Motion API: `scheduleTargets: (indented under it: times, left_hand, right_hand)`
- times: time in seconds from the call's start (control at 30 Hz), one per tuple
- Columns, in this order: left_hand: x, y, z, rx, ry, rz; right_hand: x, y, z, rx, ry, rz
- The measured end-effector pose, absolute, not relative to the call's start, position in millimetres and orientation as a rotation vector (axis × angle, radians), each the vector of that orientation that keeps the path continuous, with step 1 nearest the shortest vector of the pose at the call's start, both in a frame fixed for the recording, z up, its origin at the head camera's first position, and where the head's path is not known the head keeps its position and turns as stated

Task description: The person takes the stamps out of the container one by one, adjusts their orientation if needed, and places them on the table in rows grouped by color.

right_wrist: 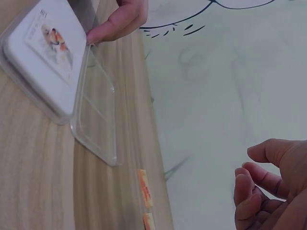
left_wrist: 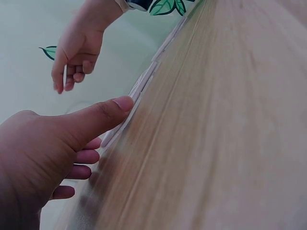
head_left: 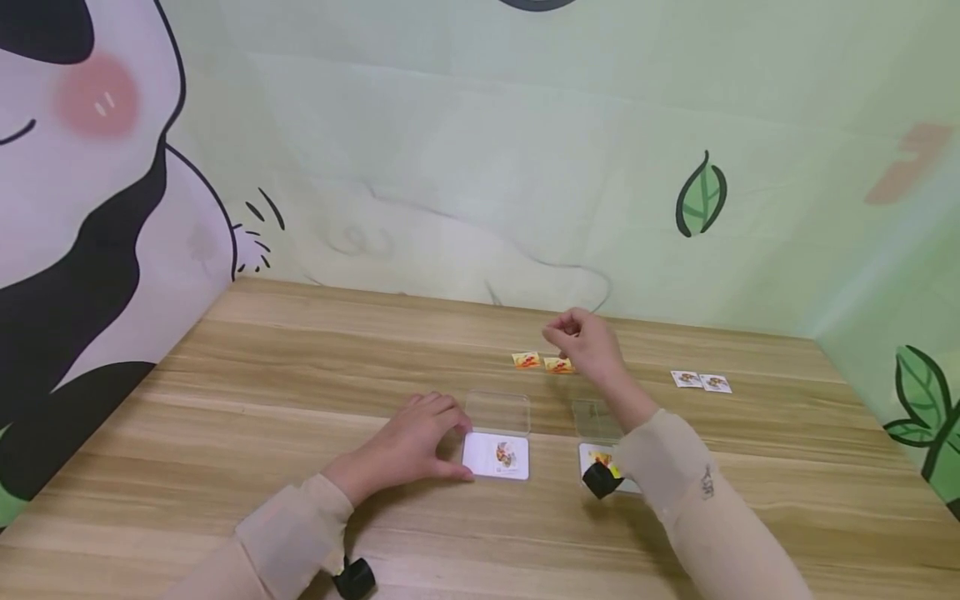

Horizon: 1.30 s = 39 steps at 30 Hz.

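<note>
My left hand (head_left: 408,442) grips the left side of a flat clear plastic case (head_left: 480,467), its thumb and a finger at the edges. The case lies open, its transparent lid (head_left: 498,411) folded back, with a small stamp-like picture (head_left: 506,454) on the white inside. My right hand (head_left: 588,342) is raised above the far part of the table, fingers loosely curled and thumb near the index fingertip. Nothing shows between those tips in the right wrist view. Beneath that hand lie two yellow-and-red stamp-like pictures (head_left: 526,359). A second open case (head_left: 592,454) is partly covered by my right forearm.
Two white stamp-like pictures (head_left: 701,382) lie side by side at the right of the wooden table (head_left: 300,367). A yellow picture lies in the second case. Behind the table stands a pale green wall (head_left: 420,167) with a painted panda and leaves.
</note>
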<state>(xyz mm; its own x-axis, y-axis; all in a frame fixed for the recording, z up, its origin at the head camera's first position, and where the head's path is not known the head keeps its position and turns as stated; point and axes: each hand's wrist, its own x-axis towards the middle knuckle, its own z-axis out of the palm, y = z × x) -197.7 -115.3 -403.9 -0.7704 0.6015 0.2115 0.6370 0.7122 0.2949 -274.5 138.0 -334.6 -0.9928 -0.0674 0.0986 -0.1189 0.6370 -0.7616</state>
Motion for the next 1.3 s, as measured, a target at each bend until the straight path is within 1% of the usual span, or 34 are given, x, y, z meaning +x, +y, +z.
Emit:
scheduleTargets:
  times: [0.37, 0.8, 1.3]
  left_hand:
    - [-199.0, -115.2, -405.6, -1.027, -2.803, -0.542]
    - [-200.6, -117.2, -407.0, -1.027, -2.797, -0.537]
    - [-200.9, -118.0, -407.4, -1.037, -2.789, -0.544]
  right_hand:
    - [-256.8, 135.7, -314.4, 0.286, -2.743, 1.326]
    - [-232.9, 131.2, -301.3, 0.47, -2.747, 1.194]
    - [-207.5, 127.0, -306.2, 0.649, -2.775, 1.185]
